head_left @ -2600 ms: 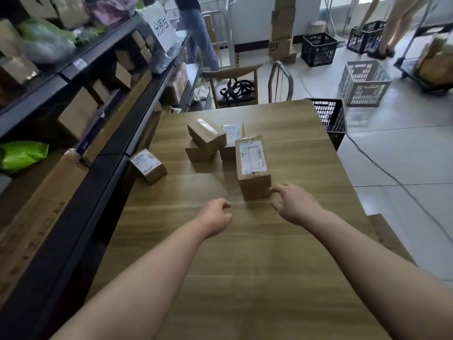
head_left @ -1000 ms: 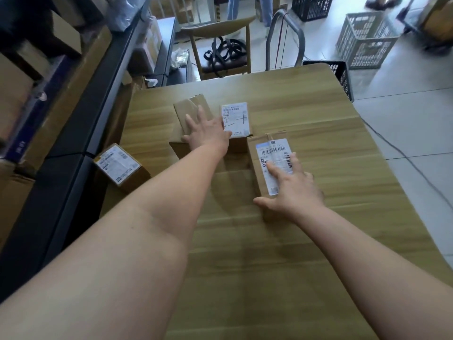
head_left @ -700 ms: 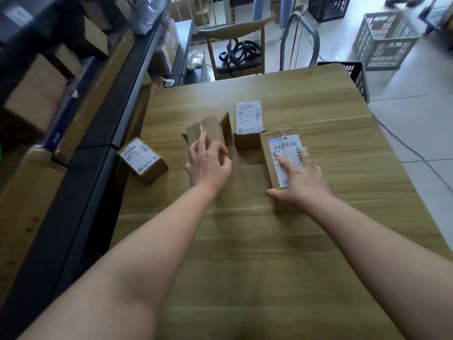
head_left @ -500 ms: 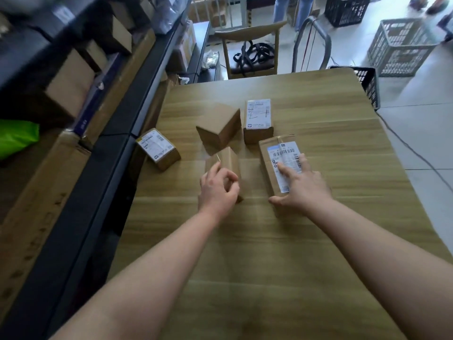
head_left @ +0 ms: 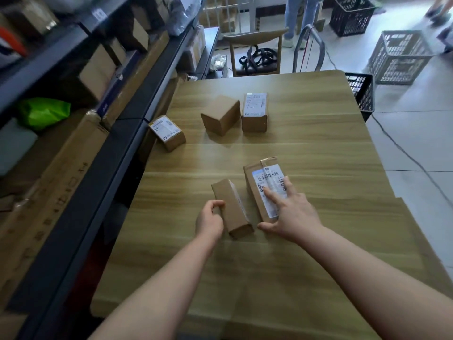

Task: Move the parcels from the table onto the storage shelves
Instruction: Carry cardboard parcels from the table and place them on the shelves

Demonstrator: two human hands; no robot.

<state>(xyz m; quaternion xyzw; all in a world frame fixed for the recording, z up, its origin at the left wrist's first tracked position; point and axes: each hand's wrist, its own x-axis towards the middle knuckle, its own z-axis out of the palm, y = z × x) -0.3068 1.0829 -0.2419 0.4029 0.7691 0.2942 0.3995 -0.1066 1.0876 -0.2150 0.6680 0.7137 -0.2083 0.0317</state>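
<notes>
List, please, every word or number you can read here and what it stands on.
Nothing reads clearly.
Label on the barcoded parcel under the right hand: barcodes show, print blurred.
Label on the plain parcel in the left hand: edge-on, unreadable.
Labels on the far parcel and the shelf-side parcel: too small.
Shelf tag: blurred.

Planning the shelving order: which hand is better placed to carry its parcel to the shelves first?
Left. The left hand curls round the small plain brown cardboard box, on the side of the dark metal shelves. The right hand lies flat on the barcode-labelled cardboard box, farther away.
</notes>
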